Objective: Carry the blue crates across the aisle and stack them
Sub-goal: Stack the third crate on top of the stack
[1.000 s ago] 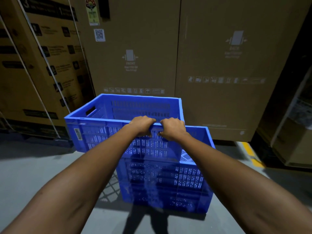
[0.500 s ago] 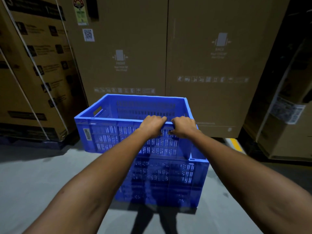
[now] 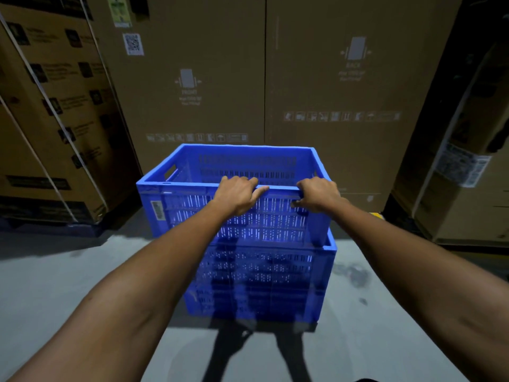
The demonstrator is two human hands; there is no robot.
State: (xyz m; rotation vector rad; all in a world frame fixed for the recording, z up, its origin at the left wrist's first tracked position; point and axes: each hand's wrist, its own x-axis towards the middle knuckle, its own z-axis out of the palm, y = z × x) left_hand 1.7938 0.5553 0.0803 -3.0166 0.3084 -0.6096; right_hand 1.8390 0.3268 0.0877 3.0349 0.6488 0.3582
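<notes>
Upper blue crate (image 3: 187, 216) is sitting offset on the lower crate (image 3: 261, 285); left hand (image 3: 239, 194) and right hand (image 3: 319, 195) are gripping its near rim.

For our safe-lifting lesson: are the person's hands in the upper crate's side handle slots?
No, the left hand and right hand grip the near rim of the upper blue crate, away from its side handle slot.

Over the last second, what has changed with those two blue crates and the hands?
The upper crate slid right over the lower crate, lining up closer, though its left end still overhangs. The left hand and right hand moved apart along its near rim. Both still grip that rim; the lower crate stayed on the floor before the cardboard boxes.
</notes>
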